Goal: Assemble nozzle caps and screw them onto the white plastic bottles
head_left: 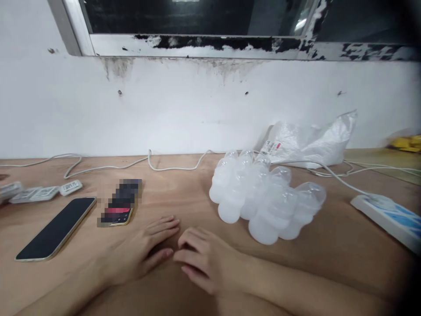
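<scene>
Both my hands rest on the brown wooden table (pixel 184 193), close together near its front middle. My left hand (pixel 144 252) lies flat with its fingers stretched out, holding nothing. My right hand (pixel 200 259) lies beside it, fingers loosely curled and apart, with its fingertips almost touching the left hand's; nothing is in it. A cluster of several small translucent white plastic bottles (pixel 263 197) lies on its side just right of and beyond my right hand. A second phone (pixel 121 204) with a lit screen lies just beyond my left hand.
A dark phone (pixel 57 228) lies face up at the left, with small white packets (pixel 42 192) behind it. White cables (pixel 131 164) run along the wall. A crumpled clear plastic bag (pixel 309 140) sits at the back right, and a white and blue power strip (pixel 388 217) at the right edge.
</scene>
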{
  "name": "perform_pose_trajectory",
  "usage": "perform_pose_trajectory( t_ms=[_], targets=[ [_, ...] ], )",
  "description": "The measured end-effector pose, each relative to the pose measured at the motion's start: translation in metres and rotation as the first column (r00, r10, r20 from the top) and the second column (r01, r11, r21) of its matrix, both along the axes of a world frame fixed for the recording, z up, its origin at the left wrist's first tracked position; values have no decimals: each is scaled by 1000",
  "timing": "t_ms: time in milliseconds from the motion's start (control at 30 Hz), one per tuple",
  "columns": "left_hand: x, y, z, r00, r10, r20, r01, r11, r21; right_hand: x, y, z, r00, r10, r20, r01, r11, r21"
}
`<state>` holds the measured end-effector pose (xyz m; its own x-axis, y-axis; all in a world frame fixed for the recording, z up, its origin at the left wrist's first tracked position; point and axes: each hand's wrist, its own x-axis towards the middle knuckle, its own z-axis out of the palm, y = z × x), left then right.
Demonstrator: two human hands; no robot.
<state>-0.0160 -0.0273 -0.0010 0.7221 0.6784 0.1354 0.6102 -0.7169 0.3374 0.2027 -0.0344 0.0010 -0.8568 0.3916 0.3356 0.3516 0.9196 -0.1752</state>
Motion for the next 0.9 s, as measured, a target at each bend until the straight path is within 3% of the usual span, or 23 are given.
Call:
perform_pose_trajectory(
  t_ms=[100, 167, 300, 900],
  targets=[
    [-7, -7, 12, 993, -63, -98, 59, 997, -39, 13, -2, 6, 968, -235, 83, 244, 960, -137],
    [-5, -9, 18, 990, -73, -121, 68, 997, -45, 18, -2, 8, 948, -268, 174, 296, 940, -168],
    [-2, -9, 17, 992, -62, -113, 57, 997, -45, 20, 0, 7, 947, -200, 251, 253, 947, -199],
    [-3, -5, 9, 989, -47, -138, 44, 999, -26, 17, 3, 1, 954, -223, 201, 252, 959, -130]
  ],
)
